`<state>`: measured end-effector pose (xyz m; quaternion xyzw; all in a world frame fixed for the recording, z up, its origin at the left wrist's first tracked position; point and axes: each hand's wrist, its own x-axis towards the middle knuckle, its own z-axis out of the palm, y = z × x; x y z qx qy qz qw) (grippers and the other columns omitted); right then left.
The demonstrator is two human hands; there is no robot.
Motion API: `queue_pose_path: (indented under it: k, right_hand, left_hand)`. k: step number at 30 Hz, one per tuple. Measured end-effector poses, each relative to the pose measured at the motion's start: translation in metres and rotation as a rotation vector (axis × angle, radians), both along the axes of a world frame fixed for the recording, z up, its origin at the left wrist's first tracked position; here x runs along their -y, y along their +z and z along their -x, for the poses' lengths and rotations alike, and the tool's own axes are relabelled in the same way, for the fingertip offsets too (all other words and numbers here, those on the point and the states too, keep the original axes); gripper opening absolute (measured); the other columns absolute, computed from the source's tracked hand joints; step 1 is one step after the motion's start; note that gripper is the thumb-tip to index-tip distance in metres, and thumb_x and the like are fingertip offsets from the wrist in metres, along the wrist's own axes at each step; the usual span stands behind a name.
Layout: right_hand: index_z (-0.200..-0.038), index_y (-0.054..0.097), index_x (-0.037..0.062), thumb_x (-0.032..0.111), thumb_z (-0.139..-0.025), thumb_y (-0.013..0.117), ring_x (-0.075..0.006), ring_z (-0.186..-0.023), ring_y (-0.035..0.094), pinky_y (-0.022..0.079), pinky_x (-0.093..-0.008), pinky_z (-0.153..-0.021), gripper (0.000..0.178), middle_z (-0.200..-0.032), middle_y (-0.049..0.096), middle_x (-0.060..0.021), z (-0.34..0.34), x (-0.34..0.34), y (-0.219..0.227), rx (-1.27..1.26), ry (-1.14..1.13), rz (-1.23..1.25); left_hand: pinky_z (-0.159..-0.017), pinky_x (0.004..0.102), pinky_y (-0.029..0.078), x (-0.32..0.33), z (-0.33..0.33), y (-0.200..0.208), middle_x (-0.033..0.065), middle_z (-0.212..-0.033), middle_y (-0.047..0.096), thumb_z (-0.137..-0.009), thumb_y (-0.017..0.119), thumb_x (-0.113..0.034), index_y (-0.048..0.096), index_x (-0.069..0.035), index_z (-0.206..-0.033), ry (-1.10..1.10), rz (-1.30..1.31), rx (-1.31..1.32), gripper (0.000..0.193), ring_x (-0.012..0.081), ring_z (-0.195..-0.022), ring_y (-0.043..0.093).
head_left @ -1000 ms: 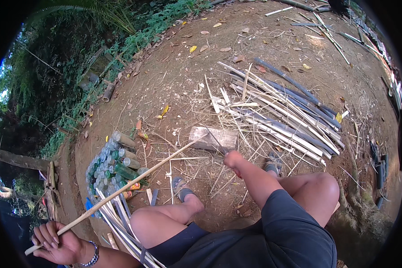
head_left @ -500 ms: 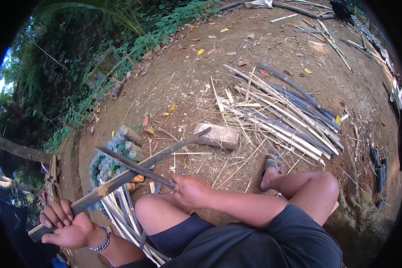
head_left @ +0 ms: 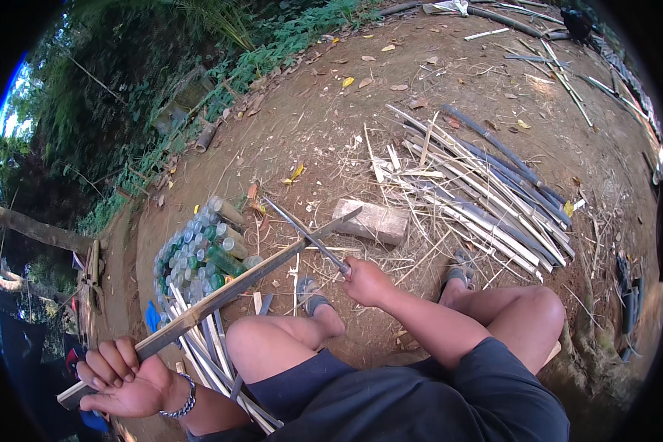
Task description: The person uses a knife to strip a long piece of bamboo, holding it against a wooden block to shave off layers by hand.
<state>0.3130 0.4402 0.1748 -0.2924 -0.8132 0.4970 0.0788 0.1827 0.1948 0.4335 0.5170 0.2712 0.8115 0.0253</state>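
A long bamboo strip (head_left: 239,289) slants from the lower left toward a wooden block (head_left: 383,223), its far tip at the block. My left hand (head_left: 129,377) wraps round the near end, palm up, with a chain bracelet at the wrist. In my right hand (head_left: 367,283) is the handle of a long knife (head_left: 302,230). Its blade crosses the strip near the far end, pointing away and to the left; whether it touches the strip I cannot tell. My fist hides most of the handle.
A pile of split bamboo (head_left: 493,191) lies at the right beyond my feet. Left of my knee are clustered plastic bottles (head_left: 199,254) and more pale bamboo strips (head_left: 206,346). Shavings and leaves litter the dirt ground (head_left: 287,147). Green plants (head_left: 295,44) border the far left.
My right hand has moved the knife forward and right along the strip, from its middle toward the far end. The left hand keeps its hold on the near end.
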Motion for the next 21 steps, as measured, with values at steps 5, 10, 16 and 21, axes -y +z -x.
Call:
queue_pose_path:
  k: [5,10,16,21]
  right_hand:
    - [-0.099,0.057,0.0032,0.016,-0.086,0.060,-0.0396,-0.080,0.065,0.051,-0.0482,-0.073,0.019,-0.084,0.065,-0.0216,0.000,0.034,0.056,-0.099,0.248,-0.068]
    - [-0.099,0.057,0.0038,0.016,-0.083,0.059,-0.0402,-0.082,0.065,0.052,-0.0480,-0.072,0.021,-0.085,0.064,-0.0225,-0.004,-0.023,-0.037,0.143,-0.031,0.062]
    - [-0.100,0.055,0.0035,0.016,-0.082,0.060,-0.0403,-0.082,0.065,0.051,-0.0493,-0.075,0.023,-0.088,0.066,-0.0219,-0.003,-0.019,-0.001,0.172,0.073,0.059]
    - [-0.100,0.056,0.0043,0.014,-0.081,0.058,-0.0368,-0.081,0.067,0.053,-0.0485,-0.073,0.021,-0.084,0.067,-0.0188,0.013,-0.006,-0.020,-0.130,0.157,-0.104]
  left_hand:
    - [-0.050,0.0229,0.025,0.000,-0.001,0.000,-0.0033,-0.062,0.031,-0.092,0.057,-0.051,0.039,-0.013,-0.073,-0.020,0.004,-0.011,0.046,0.0074,-0.053,0.028]
    - [-0.049,0.0228,0.025,-0.005,0.000,0.003,-0.0038,-0.060,0.031,-0.093,0.057,-0.049,0.038,-0.014,-0.073,-0.020,0.006,-0.018,0.045,0.0070,-0.051,0.028]
    - [-0.049,0.0239,0.025,-0.002,0.006,0.005,-0.0038,-0.060,0.032,-0.093,0.057,-0.049,0.038,-0.013,-0.072,-0.063,0.027,-0.055,0.045,0.0076,-0.052,0.028]
    - [-0.049,0.0230,0.025,-0.009,0.020,0.009,-0.0030,-0.060,0.032,-0.096,0.052,-0.050,0.038,-0.013,-0.072,0.033,0.035,-0.056,0.046,0.0078,-0.051,0.028]
